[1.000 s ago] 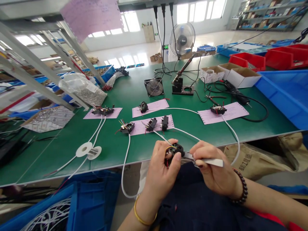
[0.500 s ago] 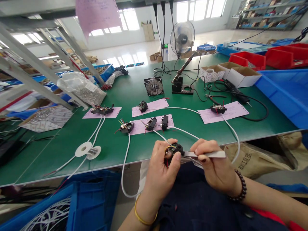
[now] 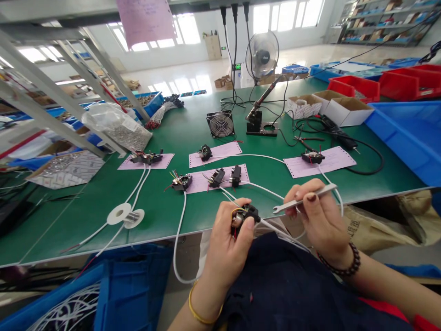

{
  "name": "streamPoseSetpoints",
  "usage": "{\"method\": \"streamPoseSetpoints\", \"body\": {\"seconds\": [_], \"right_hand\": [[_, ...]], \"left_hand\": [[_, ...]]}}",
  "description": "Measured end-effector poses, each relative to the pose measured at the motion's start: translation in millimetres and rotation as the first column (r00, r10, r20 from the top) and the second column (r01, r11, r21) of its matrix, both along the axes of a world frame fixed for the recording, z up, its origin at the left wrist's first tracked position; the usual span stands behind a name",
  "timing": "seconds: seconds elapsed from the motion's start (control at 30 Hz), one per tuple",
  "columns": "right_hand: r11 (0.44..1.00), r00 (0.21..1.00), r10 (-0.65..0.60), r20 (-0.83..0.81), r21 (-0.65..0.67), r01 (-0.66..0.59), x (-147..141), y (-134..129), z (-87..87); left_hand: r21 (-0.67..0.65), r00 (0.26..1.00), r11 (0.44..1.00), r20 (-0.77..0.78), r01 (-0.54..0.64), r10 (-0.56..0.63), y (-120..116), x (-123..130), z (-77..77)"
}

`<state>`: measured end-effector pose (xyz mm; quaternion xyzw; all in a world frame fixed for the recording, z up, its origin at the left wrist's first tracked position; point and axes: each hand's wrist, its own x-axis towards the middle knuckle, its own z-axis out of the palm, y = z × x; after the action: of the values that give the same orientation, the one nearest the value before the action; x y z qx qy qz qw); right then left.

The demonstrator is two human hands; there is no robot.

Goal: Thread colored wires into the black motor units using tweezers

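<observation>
My left hand [image 3: 231, 236] is closed around a small black wired housing [image 3: 245, 216] with yellow and green wires showing on top. A white cable [image 3: 277, 228] runs out of its right side toward my lap. Pinched in my right hand [image 3: 319, 218] is a flat open-end wrench [image 3: 305, 199], its forked tip pointing left, apart from the housing. Just beyond my hands, similar black housings [image 3: 217, 177] with white cables rest on a pink paper slip [image 3: 198, 182]. Another housing [image 3: 313, 156] sits on a pink slip [image 3: 336, 161] farther right.
A soldering iron [image 3: 265, 98] stands in its holder behind a small square fan [image 3: 220, 124] and pliers [image 3: 310, 139]. Solder spools [image 3: 133, 218] lie at left. Blue bin [image 3: 406, 138], red bins [image 3: 354, 87] and white boxes [image 3: 347, 110] line the right side.
My right hand has drawn the wrench away from the housing, up and to the right, so its forked end now shows. My left hand keeps hold of the housing, nearly in place.
</observation>
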<state>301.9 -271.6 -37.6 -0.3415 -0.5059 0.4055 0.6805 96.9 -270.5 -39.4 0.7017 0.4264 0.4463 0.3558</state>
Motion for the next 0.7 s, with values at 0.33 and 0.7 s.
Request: {"method": "streamPoseSetpoints", "body": {"seconds": [0.33,0.7], "right_hand": [[0.866,0.518,-0.337,0.786,0.475,-0.157,-13.8,-17.9,17.8],[0.828,0.402,-0.394,0.826,0.51,-0.235,-13.9,-13.1,12.9]], "left_hand": [[-0.032,0.994,0.994,-0.051,-0.1,0.098,6.1,5.0,-6.3],[-0.072,0.993,0.992,-0.06,-0.107,0.103,8.1,3.5,-13.3]]}}
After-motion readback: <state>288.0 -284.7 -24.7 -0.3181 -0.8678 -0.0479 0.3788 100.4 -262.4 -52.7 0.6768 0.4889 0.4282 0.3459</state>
